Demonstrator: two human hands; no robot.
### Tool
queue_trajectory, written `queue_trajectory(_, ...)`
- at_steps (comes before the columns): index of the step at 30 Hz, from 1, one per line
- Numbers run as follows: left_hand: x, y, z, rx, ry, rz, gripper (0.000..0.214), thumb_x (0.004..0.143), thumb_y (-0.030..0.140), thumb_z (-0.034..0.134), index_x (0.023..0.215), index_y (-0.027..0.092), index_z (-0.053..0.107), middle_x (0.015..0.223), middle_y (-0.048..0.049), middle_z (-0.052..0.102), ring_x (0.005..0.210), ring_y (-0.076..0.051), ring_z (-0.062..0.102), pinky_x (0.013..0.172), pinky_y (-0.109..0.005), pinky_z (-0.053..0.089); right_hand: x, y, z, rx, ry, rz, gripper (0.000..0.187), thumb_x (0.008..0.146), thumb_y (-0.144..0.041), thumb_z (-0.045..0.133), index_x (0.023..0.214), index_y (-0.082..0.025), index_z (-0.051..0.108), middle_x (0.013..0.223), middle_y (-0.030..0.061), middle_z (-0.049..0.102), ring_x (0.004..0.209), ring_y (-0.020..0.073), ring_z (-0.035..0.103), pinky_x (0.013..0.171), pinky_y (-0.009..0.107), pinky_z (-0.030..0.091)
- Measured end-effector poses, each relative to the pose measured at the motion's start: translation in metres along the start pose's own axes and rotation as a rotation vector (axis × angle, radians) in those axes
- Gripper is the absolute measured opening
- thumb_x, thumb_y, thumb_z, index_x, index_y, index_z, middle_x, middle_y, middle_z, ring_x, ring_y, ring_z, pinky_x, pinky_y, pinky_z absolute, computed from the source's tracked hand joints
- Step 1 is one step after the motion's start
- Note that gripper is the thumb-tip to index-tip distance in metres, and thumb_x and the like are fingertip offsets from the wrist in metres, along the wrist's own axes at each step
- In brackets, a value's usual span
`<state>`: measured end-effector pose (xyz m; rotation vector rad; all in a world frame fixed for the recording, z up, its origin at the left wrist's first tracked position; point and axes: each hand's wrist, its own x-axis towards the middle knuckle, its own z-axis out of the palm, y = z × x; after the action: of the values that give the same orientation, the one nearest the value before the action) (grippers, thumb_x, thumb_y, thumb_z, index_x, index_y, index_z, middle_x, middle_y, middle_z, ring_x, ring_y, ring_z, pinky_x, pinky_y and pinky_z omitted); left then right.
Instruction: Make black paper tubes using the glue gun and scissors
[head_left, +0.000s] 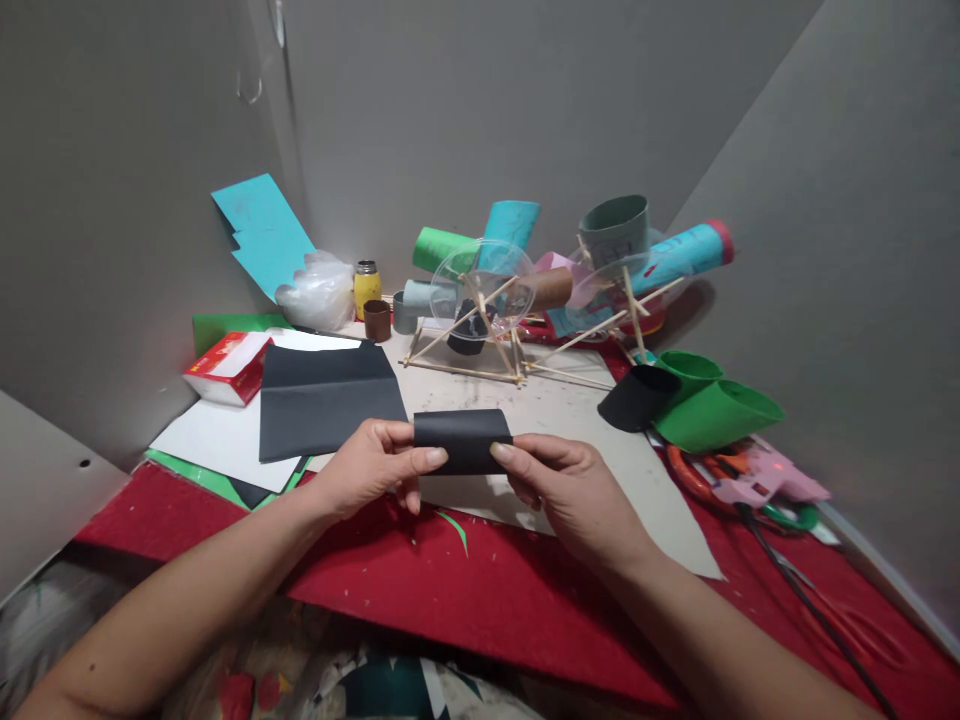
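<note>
A small piece of black paper (461,440), curled over along its top, is held up between both hands above the pale board. My left hand (371,465) pinches its left end, thumb in front and fingers behind. At the right end, my right hand (559,480) grips the paper the same way. To the left lies a larger creased sheet of black paper (326,405) on white paper (217,435). A cut black paper tube (637,397) rests beside two green paper tubes (716,415) on the right.
Behind the hands stands a wooden-stick frame with a clear plastic disc (480,290) and coloured paper tubes. A yellow bottle (367,290), brown ring (377,321) and plastic bag (319,290) stand at the back. A pink glue gun (769,480) with a black cable lies right, on red cloth (480,600).
</note>
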<state>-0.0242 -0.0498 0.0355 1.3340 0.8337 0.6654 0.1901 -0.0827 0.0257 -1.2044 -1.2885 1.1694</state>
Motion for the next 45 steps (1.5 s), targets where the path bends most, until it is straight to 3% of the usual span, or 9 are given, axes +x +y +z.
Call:
queue_trajectory(10, 0.003, -0.007, 0.008, -0.111, -0.043, -0.035, 0.040, 0.081, 0.046, 0.066, 0.102, 0.013, 0.059, 0.057, -0.0020, 0.068, 0.046, -0.014, 0.065, 0.042, -0.017, 0.047, -0.001, 0.001, 0.002, -0.040, 0.028, -0.027, 0.037, 0.074, -0.048, 0.072, 0.059, -0.016, 0.062, 0.045, -0.0046, 0.041, 0.043, 0.0081, 0.032, 0.041, 0.023, 0.024)
queue_trajectory(14, 0.006, -0.013, 0.009, -0.204, -0.079, -0.060, 0.041, 0.083, 0.051, 0.062, 0.098, 0.013, 0.056, 0.055, -0.0047, 0.068, 0.045, -0.016, 0.066, 0.043, -0.020, 0.050, -0.001, 0.002, 0.003, -0.062, 0.037, -0.035, 0.039, 0.074, -0.050, 0.071, 0.057, -0.016, 0.061, 0.045, -0.0043, 0.041, 0.044, 0.0085, 0.032, 0.042, 0.023, 0.025)
queue_trajectory(24, 0.013, -0.019, 0.010, -0.356, -0.113, -0.084, 0.045, 0.077, 0.047, 0.070, 0.100, 0.011, 0.055, 0.055, -0.0038, 0.067, 0.045, -0.017, 0.066, 0.043, -0.021, 0.051, -0.001, 0.002, 0.005, -0.097, 0.025, -0.026, 0.042, 0.073, -0.053, 0.071, 0.056, -0.016, 0.060, 0.046, -0.0045, 0.040, 0.045, 0.0087, 0.030, 0.042, 0.024, 0.025)
queue_trajectory(45, 0.015, -0.020, 0.009, -0.282, -0.047, -0.086, 0.044, 0.072, 0.050, 0.073, 0.082, 0.009, 0.062, 0.053, -0.0097, 0.068, 0.044, -0.014, 0.064, 0.045, -0.019, 0.049, -0.004, 0.003, 0.008, -0.085, 0.010, -0.047, 0.039, 0.074, -0.049, 0.071, 0.061, -0.014, 0.062, 0.048, -0.0046, 0.040, 0.046, 0.0081, 0.031, 0.044, 0.023, 0.024)
